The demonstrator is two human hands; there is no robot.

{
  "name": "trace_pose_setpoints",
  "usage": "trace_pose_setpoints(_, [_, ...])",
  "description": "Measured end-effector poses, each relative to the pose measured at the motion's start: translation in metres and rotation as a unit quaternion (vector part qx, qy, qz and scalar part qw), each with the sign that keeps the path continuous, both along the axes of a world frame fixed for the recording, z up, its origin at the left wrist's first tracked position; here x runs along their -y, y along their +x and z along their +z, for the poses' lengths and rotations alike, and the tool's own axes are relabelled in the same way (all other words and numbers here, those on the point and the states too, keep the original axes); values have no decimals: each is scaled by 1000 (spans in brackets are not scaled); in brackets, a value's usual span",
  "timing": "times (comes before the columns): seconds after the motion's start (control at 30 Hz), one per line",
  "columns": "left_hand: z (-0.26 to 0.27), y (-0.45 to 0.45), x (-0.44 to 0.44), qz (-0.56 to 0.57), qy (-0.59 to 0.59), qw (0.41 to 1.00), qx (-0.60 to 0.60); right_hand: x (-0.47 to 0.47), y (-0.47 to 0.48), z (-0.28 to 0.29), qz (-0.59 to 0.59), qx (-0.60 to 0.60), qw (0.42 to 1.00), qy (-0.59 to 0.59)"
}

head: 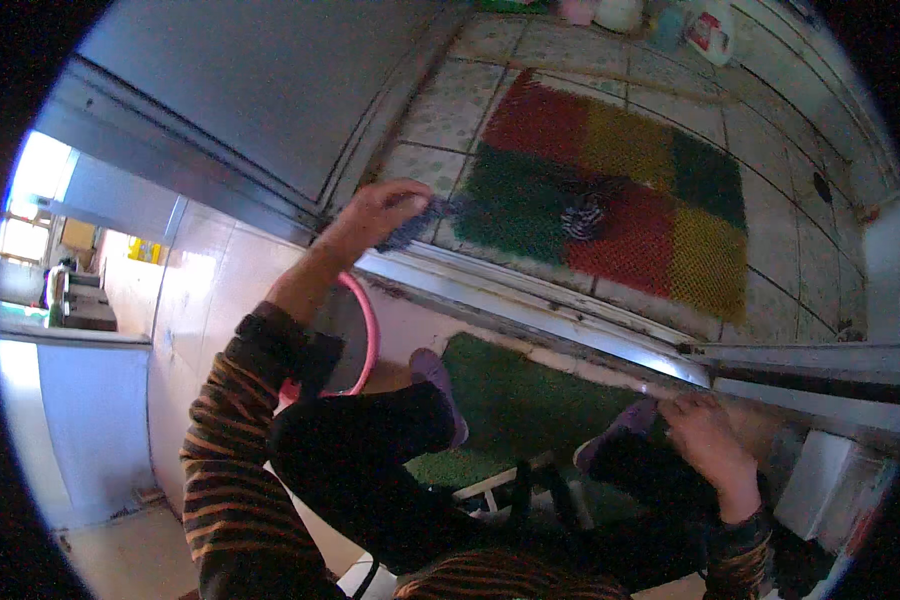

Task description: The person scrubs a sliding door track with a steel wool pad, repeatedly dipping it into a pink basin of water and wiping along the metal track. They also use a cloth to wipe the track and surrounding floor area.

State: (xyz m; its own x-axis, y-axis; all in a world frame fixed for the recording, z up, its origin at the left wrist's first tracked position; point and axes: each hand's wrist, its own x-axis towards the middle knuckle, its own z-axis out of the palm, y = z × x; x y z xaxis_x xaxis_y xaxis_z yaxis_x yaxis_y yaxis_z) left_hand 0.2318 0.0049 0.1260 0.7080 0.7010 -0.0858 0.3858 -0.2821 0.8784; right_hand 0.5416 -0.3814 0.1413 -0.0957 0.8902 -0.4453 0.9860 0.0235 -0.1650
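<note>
My left hand reaches forward over the left end of the white door sill. Its fingers are closed on a dark bluish cloth, which hangs down over the sill and looks blurred. My right hand is held by my right knee, near the right end of the sill. Its fingers are curled, and whether they hold anything cannot be told. Beyond the sill a red, green and yellow mat lies on floor tiles, with a small striped dark-and-white object on it.
A pink-rimmed basin stands beside my left knee. Green matting lies between my purple slippers. A grey door is at the upper left, and a white jug and other containers stand at the far wall. A white box is at the right.
</note>
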Motion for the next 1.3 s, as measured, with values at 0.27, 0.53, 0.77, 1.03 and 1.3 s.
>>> trace_pose_setpoints(0.27, [-138,-240,0,234,-182,955,29,-10,-3,-5,-65,-76,993,-66])
trace_pose_setpoints(0.53, [-280,-293,95,423,-75,806,-407,-27,-7,-23,-53,-4,989,-137])
trace_pose_setpoints(0.77, [-318,-278,95,218,13,836,-503,-34,-8,-28,-61,-14,992,-111])
trace_pose_setpoints(1.03, [-276,-341,97,389,-309,867,-40,-36,-9,-28,-121,-43,983,-131])
trace_pose_setpoints(1.3, [-177,-313,98,479,-210,814,252,-30,-16,-13,-88,-22,991,-95])
